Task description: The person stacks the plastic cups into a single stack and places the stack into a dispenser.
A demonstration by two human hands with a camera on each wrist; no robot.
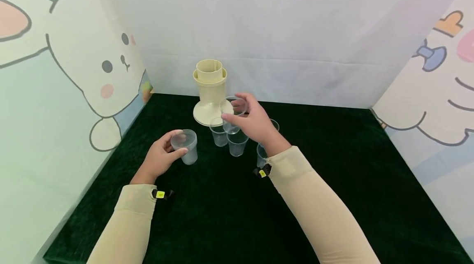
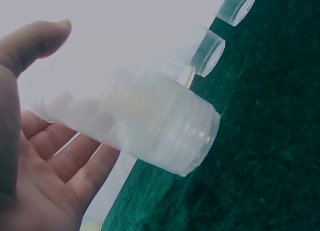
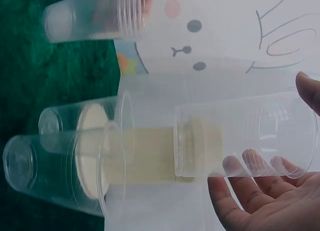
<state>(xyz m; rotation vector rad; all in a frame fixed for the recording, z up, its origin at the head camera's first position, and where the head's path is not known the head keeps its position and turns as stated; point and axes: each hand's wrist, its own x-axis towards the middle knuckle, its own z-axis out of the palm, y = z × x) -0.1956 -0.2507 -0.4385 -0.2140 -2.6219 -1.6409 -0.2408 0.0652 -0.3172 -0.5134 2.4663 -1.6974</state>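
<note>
My left hand (image 1: pixel 157 159) grips a stack of nested clear plastic cups (image 1: pixel 189 155), thumb on one side and fingers on the other. In the left wrist view the stack (image 2: pixel 175 131) tilts across the picture, its layered bases showing. My right hand (image 1: pixel 259 125) holds a single clear cup (image 3: pixel 245 136) between thumb and fingers, raised above the cups on the table. Below it stand two upright clear cups, one (image 1: pixel 219 137) to the left and one (image 1: pixel 237 147) nearer me. Another cup (image 1: pixel 261 157) is partly hidden by my right wrist.
A cream-coloured plastic stand (image 1: pixel 211 91) with a round base and a tube top stands behind the cups. One more cup's rim (image 1: pixel 275 124) shows past my right hand. Dark green cloth (image 1: pixel 222 210) covers the table, with white and cartoon-printed curtains (image 1: pixel 259 29) around it.
</note>
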